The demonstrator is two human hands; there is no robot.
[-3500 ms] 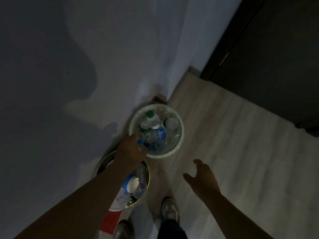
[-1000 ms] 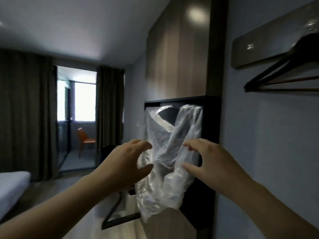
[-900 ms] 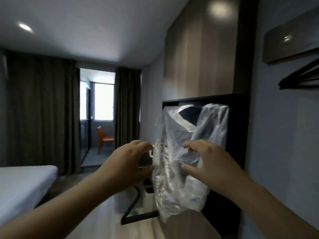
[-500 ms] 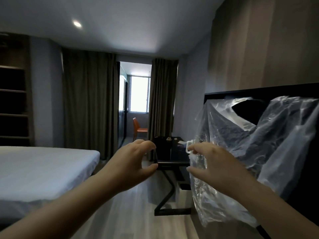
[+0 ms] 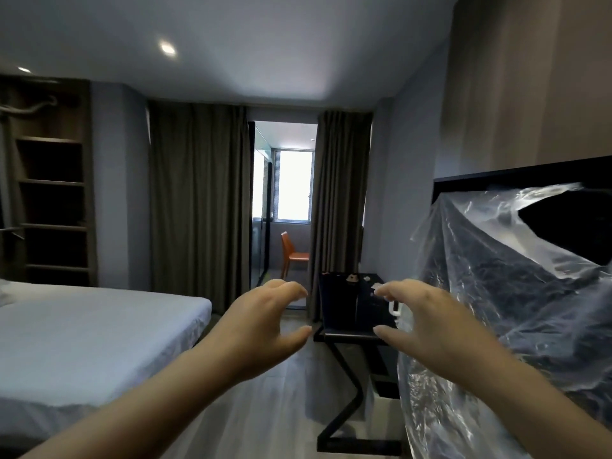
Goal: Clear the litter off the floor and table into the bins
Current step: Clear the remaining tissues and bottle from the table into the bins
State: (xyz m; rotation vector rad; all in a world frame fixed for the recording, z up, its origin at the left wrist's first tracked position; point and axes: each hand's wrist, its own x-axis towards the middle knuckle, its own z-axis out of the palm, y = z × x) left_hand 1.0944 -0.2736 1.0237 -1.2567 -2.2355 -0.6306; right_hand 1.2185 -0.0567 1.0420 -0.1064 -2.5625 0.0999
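Observation:
My left hand (image 5: 265, 329) and my right hand (image 5: 420, 323) are both raised in front of me, fingers loosely curved, holding nothing. A large clear plastic bag (image 5: 490, 309) hangs at the right in front of a black wall unit, just beyond my right hand. A small white loop (image 5: 394, 308) shows beside my right fingers, and I cannot tell whether they touch it. Farther ahead stands a black table (image 5: 344, 306) with a few small bits of litter (image 5: 351, 277) on its top. No bin is in view.
A bed with a white sheet (image 5: 82, 329) fills the left. Dark curtains (image 5: 198, 200) hang at the back, with an orange chair (image 5: 291, 253) in the lit space beyond them. Open shelves (image 5: 53, 207) stand at the far left. Grey wood floor (image 5: 265, 419) runs between bed and table.
Earlier my left hand was at a bin of bottles on the floor. Since then the view has lifted and swung left, the plastic bag sliding right, away from my left hand.

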